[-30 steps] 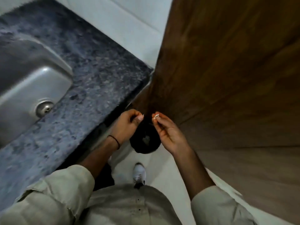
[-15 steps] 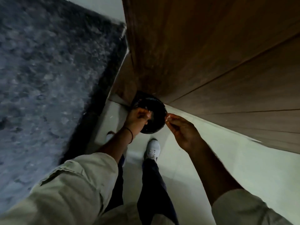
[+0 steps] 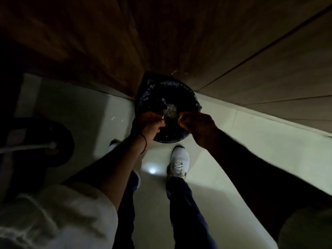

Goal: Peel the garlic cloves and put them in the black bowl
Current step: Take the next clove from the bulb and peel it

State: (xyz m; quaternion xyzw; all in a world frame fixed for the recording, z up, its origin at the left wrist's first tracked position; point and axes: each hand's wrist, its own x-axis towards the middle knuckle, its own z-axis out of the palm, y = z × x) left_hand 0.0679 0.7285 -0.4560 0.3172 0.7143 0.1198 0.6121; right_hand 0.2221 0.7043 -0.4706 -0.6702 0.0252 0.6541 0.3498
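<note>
Above the lined bin (image 3: 188, 97), pale scraps (image 3: 163, 117), likely garlic skin, were pinched by the left hand (image 3: 148, 124) and right hand (image 3: 198, 127); peeling was judged underway, the bowl unseen

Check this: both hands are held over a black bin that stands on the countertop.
One thing is wrong. The left hand and right hand are held over the black bin, but it stands on the floor, not the countertop. The head view shows this.
</note>
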